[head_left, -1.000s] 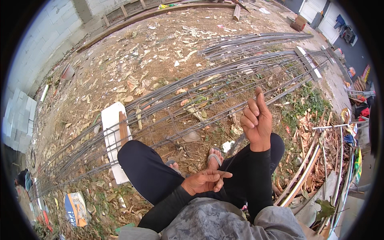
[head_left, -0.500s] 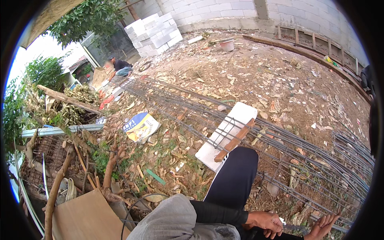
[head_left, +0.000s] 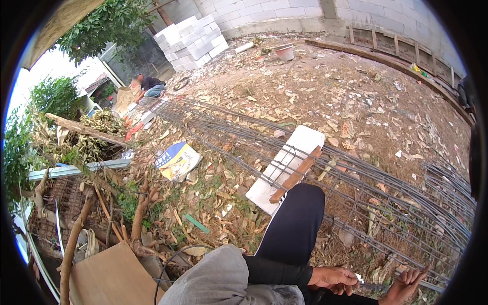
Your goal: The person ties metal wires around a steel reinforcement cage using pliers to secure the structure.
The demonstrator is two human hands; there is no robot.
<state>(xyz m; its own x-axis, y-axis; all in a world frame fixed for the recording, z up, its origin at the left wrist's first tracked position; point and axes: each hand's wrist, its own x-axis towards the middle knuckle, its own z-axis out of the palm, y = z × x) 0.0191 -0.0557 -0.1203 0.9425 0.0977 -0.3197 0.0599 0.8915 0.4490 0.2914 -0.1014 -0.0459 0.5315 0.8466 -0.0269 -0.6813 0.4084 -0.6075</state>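
Low at the right, my left hand (head_left: 333, 278) has its fingers curled in, closed on something too small to make out. My right hand (head_left: 404, 288) is further right, its fingers bent and closed beside the lower bars of a long rebar cage (head_left: 356, 201); what it grips is hidden. Thin dark steel bars form the cage, which runs from the far left to the near right. Beneath it lie a white block (head_left: 274, 189) and a brown wooden piece (head_left: 296, 174). My bent knee in dark trousers (head_left: 297, 218) rests close to them.
A person (head_left: 151, 86) crouches at the cage's far end. Loose steel bars (head_left: 447, 188) lie at right. An empty-looking printed sack (head_left: 178, 161), branches (head_left: 76, 236) and a wooden board (head_left: 114, 274) are at left. White blocks (head_left: 190, 43) are stacked by the wall.
The view has shifted slightly. My right hand has turned a little and its fingers are more curled; my left hand stays in nearly the same place.
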